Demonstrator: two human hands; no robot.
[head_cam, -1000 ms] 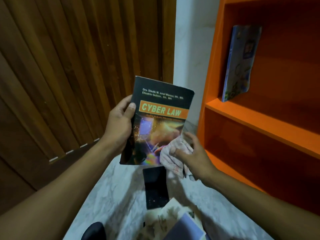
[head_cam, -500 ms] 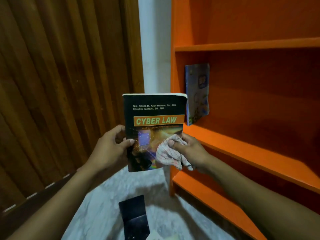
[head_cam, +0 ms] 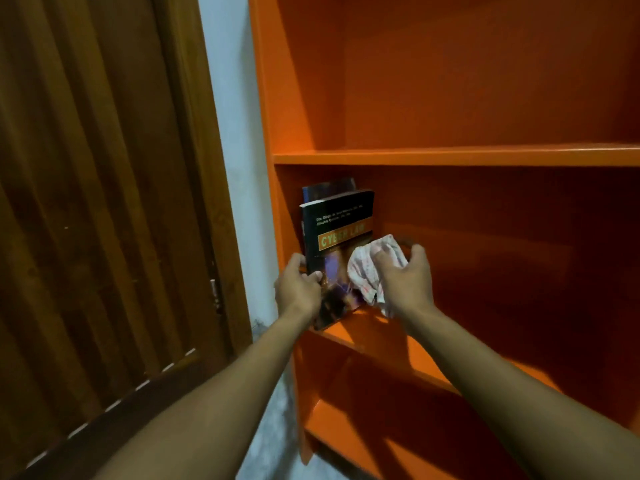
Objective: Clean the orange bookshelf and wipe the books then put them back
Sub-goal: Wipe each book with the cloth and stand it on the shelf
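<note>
Book stood on the shelf

Left hand [head_cam: 298, 289] grips the Cyber Law book [head_cam: 337, 251] by its spine edge; just right of it, right hand [head_cam: 405, 275] clutches the cloth [head_cam: 367, 271].

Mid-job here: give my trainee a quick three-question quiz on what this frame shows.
1. True or false: the Cyber Law book stands on the shelf board.
2. Which hand holds the cloth?
A. left hand
B. right hand
C. neither
3. Fill in: behind the Cyber Law book, against the bookshelf's left wall, stands another ____.

Key: 1 true; 2 B; 3 book.
</note>
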